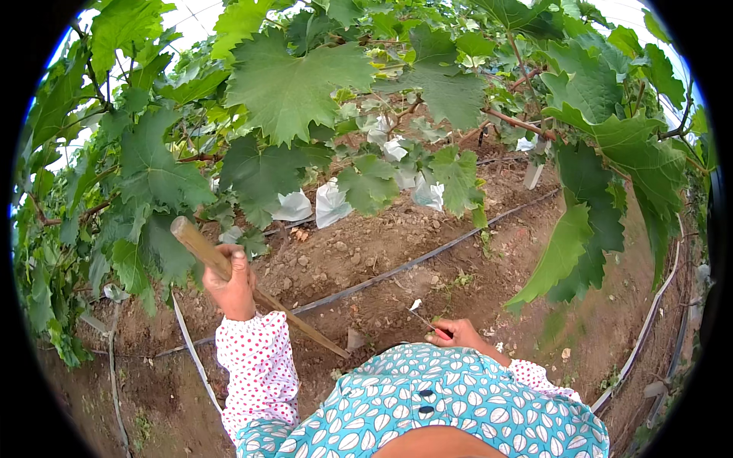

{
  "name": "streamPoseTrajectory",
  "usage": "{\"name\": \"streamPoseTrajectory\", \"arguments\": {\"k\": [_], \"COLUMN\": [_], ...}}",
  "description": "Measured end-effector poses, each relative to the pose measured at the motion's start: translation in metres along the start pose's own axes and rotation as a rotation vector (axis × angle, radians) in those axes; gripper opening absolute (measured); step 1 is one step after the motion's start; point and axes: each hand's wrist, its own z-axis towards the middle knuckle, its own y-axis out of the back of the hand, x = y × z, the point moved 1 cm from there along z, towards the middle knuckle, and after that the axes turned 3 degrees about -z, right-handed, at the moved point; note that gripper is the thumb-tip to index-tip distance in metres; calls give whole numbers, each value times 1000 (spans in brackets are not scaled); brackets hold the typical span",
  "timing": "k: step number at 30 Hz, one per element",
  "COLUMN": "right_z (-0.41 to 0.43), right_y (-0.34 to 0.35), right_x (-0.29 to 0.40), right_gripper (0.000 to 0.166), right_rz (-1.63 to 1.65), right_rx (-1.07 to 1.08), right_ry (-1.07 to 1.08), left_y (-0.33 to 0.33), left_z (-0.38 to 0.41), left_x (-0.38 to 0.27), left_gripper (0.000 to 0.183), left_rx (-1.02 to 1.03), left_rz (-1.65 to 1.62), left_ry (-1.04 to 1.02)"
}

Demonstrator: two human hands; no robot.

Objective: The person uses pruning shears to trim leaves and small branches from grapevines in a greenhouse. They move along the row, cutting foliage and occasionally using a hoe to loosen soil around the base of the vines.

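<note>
My left hand [232, 283] is wrapped around a long wooden handle [309, 331]. Its blunt top end sticks up past my fist, and the shaft slants down to the right towards the soil. A greyish flat piece [355, 339] shows beside its low end; whether the two are joined I cannot tell. Close in front of my body, my right hand [461, 334] grips a small red-handled tool [442, 334] with a thin metal shaft or blade pointing up and left. A white scrap [416, 304] lies on the soil near its tip.
Grapevine leaves [298, 80] hang over the upper view, with woody canes [518, 122] among them. White bags [332, 204] hang low under the leaves. A black irrigation hose [395, 269] crosses the bare soil [355, 246]. Pale strips [192, 349] run at the left and right.
</note>
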Motion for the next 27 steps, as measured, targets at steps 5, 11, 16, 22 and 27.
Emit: {"name": "streamPoseTrajectory", "arguments": {"k": [5,11,16,22,27], "right_z": [-3,-17,-28,-27,-28], "right_y": [-9,-10,-6,-21,-30], "right_x": [-10,-3,12,-18,-12], "right_gripper": [45,35,33,35,38], "right_rz": [109,263,315,576,830], "right_rx": [-42,-98,-107,-139,-251], "right_ry": [13,-66,-152,-281,-485], "left_y": [-2,-43,-66,-79,-75], "left_z": [-15,-21,-10,-12,-2], "left_x": [40,36,6,1,19], "left_gripper": [11,12,11,9,10], "left_rx": [-54,150,238,327,307], "left_rz": [-58,-72,-193,-215,-158], "left_ry": [131,130,106,144,97]}}
